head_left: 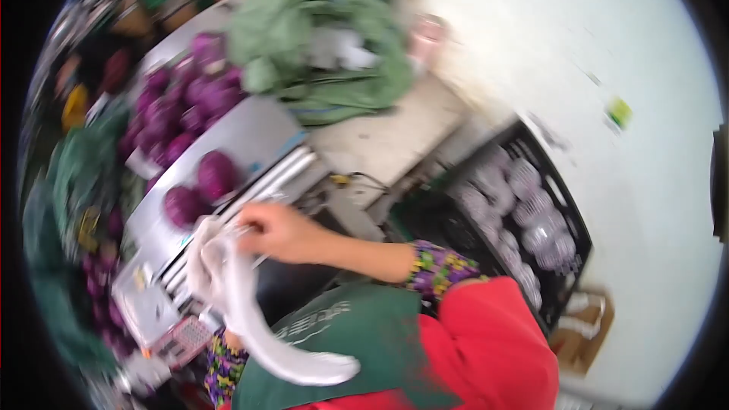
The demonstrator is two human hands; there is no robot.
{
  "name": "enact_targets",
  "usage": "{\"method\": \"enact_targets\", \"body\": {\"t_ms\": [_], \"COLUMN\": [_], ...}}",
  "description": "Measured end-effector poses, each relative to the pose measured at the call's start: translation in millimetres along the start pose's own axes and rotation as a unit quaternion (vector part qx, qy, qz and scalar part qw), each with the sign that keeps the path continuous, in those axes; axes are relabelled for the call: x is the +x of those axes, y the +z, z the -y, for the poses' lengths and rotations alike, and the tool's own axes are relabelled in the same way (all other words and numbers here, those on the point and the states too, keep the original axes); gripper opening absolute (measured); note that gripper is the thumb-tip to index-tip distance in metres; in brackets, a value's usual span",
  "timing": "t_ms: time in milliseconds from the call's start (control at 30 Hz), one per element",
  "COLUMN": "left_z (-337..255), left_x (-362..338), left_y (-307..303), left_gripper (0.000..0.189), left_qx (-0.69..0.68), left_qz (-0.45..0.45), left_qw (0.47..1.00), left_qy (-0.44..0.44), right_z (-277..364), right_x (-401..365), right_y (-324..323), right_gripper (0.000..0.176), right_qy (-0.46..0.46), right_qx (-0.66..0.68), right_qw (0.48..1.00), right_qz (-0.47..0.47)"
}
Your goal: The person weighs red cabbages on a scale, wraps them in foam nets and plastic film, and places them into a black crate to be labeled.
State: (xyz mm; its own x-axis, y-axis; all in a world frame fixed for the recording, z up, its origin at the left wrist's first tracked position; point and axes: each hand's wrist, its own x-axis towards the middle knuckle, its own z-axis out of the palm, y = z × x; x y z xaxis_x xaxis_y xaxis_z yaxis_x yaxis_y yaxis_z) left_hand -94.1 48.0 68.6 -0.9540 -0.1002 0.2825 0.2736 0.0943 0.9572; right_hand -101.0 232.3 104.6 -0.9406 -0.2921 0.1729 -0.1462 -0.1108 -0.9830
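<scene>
My right hand [277, 234] is closed, its fingers pinching a long, soft white sleeve-like piece [247, 311] that hangs in a curve in front of the green apron [342, 319]. Whether it is cloth or foam is too blurred to tell. My left hand [232, 340] is mostly hidden behind the white piece; only a bit near the flowered cuff shows, and its fingers cannot be made out. Just beyond my hands, two purple cabbages [199, 186] rest on a metal plate [258, 125] beside a roller bar [277, 175].
A heap of purple cabbages [186, 99] lies at the back left, near a green cloth bag [319, 38]. To the right, a black crate [566, 193] holds several net-wrapped round items [531, 212]. A keypad device [182, 338] stands at the lower left.
</scene>
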Motion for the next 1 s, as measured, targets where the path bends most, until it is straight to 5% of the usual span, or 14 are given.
{"method": "enact_targets", "body": {"t_ms": [67,133,167,200,267,333,367,400,500,567,667,733,933,1000], "left_z": [-28,-18,-58,50,-32,-28,-31,-16,25,36,78,77,48,46], "left_x": [6,10,6,-35,-37,-23,-4,18,70,89,107,116,91,58], "left_y": [2,-4,7,-19,-16,-31,-34,-49,-68,-67,-71,-69,-68,-66], "left_gripper": [0.027,0.024,0.024,0.026,0.025,0.022,0.018,0.019,0.034,0.036,0.038,0.041,0.037,0.04], "left_qx": [-0.224,-0.407,-0.38,-0.447,-0.183,-0.098,-0.07,-0.085,0.041,-0.018,-0.04,-0.142,-0.439,-0.357], "left_qz": [-0.085,-0.021,0.05,0.132,0.293,0.151,-0.016,-0.106,-0.222,-0.223,-0.182,-0.095,-0.031,0.187], "left_qw": [0.959,0.856,0.865,0.784,0.846,0.917,0.942,0.946,0.962,0.957,0.958,0.903,0.81,0.893], "left_qy": [-0.151,-0.317,-0.323,-0.411,-0.407,-0.356,-0.328,-0.295,-0.155,-0.186,-0.216,-0.394,-0.388,-0.202], "right_z": [-24,-93,-57,-14,6,0,6,11,-6,-31,-68,-68,-10,13], "right_x": [9,-3,6,15,28,35,42,48,101,130,159,165,121,96], "right_y": [-12,-26,-34,-41,-57,-64,-60,-57,-60,-62,-65,-54,-29,-25], "right_gripper": [0.021,0.016,0.014,0.012,0.014,0.027,0.033,0.039,0.04,0.042,0.047,0.051,0.049,0.054], "right_qy": [-0.161,-0.024,0.074,0.178,0.197,0.212,0.203,0.172,0.157,0.113,0.119,0.407,0.346,0.42], "right_qx": [-0.154,0.109,0.317,0.498,0.379,0.161,-0.113,-0.377,-0.426,-0.457,-0.4,-0.145,0.102,0.22], "right_qw": [0.974,0.989,0.942,0.845,0.9,0.964,0.968,0.894,0.89,0.882,0.909,0.901,0.933,0.88], "right_qz": [-0.042,-0.093,-0.083,-0.078,-0.088,0.008,0.094,0.173,0.048,0.003,0.008,0.03,0.0,0.01]}}
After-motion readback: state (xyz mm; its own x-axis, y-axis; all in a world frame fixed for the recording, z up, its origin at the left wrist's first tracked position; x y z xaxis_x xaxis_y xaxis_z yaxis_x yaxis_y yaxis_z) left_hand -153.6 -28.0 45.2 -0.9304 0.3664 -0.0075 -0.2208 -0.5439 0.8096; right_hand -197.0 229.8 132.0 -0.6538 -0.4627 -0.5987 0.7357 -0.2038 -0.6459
